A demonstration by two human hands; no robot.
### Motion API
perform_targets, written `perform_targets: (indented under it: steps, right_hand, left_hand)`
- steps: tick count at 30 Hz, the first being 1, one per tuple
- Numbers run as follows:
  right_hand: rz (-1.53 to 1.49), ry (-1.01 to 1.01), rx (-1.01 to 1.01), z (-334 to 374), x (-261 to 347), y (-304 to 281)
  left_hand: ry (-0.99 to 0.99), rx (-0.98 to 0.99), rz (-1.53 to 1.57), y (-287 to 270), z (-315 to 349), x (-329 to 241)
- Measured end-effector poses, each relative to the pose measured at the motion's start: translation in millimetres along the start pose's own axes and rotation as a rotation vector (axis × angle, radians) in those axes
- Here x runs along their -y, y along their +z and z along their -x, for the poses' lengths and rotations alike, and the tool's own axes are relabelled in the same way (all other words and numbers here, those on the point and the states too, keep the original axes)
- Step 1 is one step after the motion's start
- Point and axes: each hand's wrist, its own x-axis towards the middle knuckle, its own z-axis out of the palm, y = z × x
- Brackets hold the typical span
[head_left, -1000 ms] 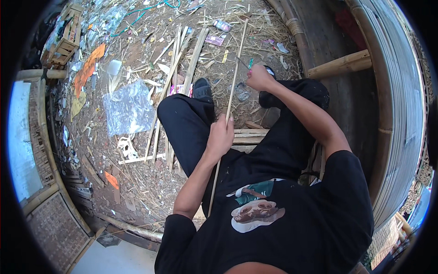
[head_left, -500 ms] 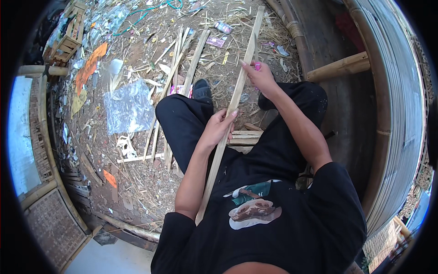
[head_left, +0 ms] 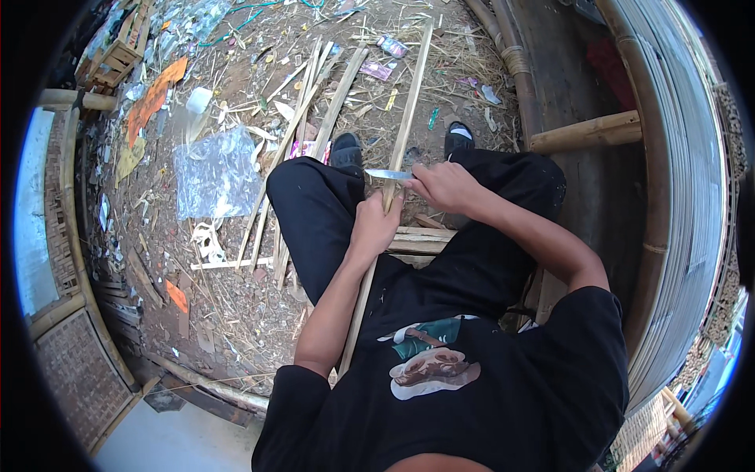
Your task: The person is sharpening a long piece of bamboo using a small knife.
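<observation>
So the long pale strip sits right in the middle, running from the littered ground at the far end back over the lap and down beside the left forearm. Left hand is wrapped round it between the knees, fingers closed on it, though most of them are hidden under the hand. Right hand is clamped on a knife, its handle lost inside the fist, with the blade pointing left across the strip just beyond the left hand. Can't tell if the edge is biting in or only lying over the top. As for how far along this is, I'd call it mid-job: the strip is 1 long piece, no cut goes right through it that I can see, and whatever the blade has to do here doesn't look finished. How much is already shaved off, no idea, too small to make out. More loose strips lie on the ground to the left, past the left shoe and beside that leg, but whether they're done or waiting, I honestly can't say. A clear plastic sheet is spread out farther left.
</observation>
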Motion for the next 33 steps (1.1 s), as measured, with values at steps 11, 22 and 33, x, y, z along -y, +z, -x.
perform_targets:
  steps: [11,22,33]
  right_hand:
    - [0.065,-0.026,0.134,-11,6,5]
    - [-0.052,0.196,-0.083,-27,-59,-34]
    - [0.025,-0.079,0.173,-3,-6,-14]
  left_hand:
    - [0.057,-0.009,-0.148,6,5,16]
    - [-0.025,0.056,-0.084,-19,24,-10]
    - [0.046,0.008,-0.184,-2,14,-6]
